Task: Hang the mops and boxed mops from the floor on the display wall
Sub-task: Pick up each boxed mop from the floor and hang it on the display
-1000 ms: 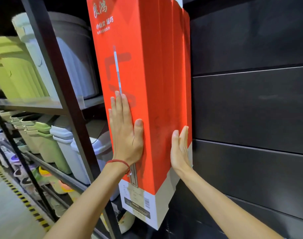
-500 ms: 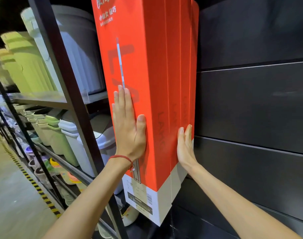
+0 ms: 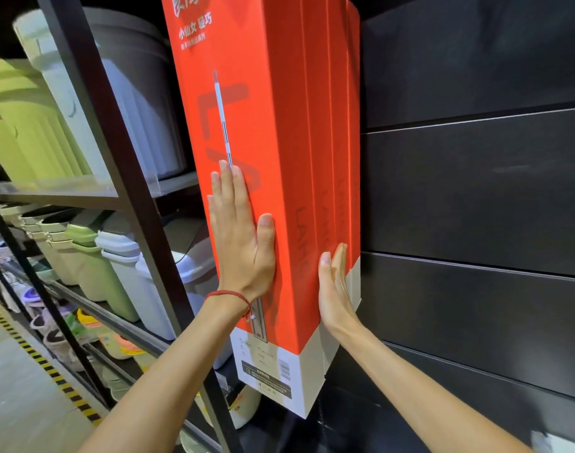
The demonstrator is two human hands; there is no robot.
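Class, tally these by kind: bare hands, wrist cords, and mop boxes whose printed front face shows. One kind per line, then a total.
Bare hands: 2, the left hand and the right hand, fingers straight.
Red braided wrist cord: 1
Tall red-and-white cardboard mop box with its printed front showing: 1
Total: 4

Above the fingers [image 3: 228, 191] of my left hand [image 3: 243, 246], the red boxes [image 3: 279, 142] run off the top edge; I cannot see what holds them.
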